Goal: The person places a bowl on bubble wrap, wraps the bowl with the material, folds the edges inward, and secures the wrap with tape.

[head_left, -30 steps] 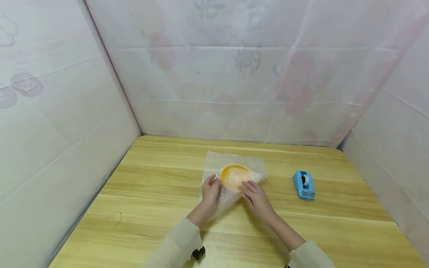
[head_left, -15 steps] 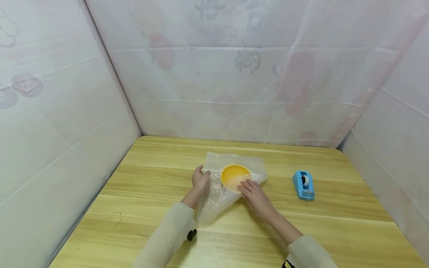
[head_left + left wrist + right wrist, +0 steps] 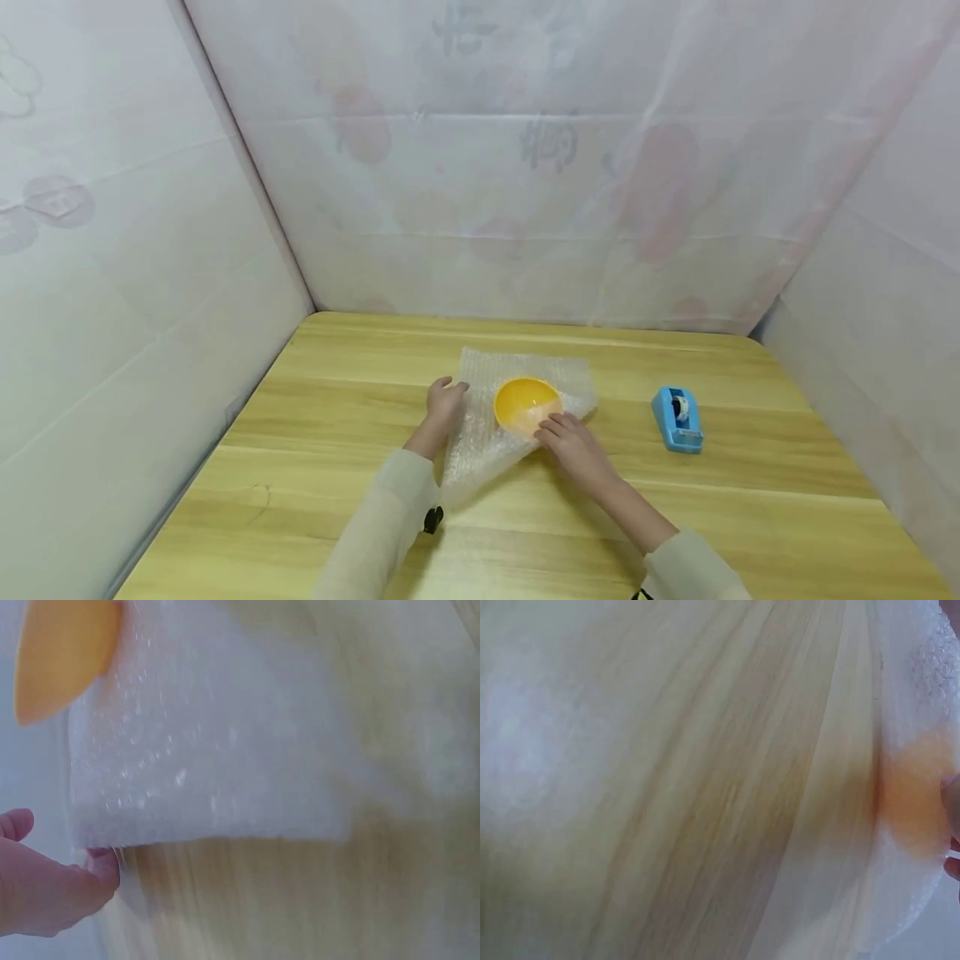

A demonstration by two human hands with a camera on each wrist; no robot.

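A yellow bowl (image 3: 517,398) sits on a sheet of bubble wrap (image 3: 476,442), one corner of which is folded over the bowl's near right part. My left hand (image 3: 444,404) is at the sheet's left edge, thumb and finger spread apart; the left wrist view shows a fingertip (image 3: 105,866) right at the wrap's edge. My right hand (image 3: 577,450) rests its fingers on the folded flap over the bowl's near right rim. In the right wrist view the bowl (image 3: 915,799) shows orange through the wrap, with only some fingertips in sight.
A blue tape dispenser (image 3: 678,421) with a roll of tape stands to the right of the wrap. The wooden table (image 3: 300,467) lies between pale printed cloth walls (image 3: 480,192) at the back and both sides.
My left hand has left the flap and moved left to the sheet's edge. The flap has drawn back, showing more of the bowl's inside. My right hand stays about in place.
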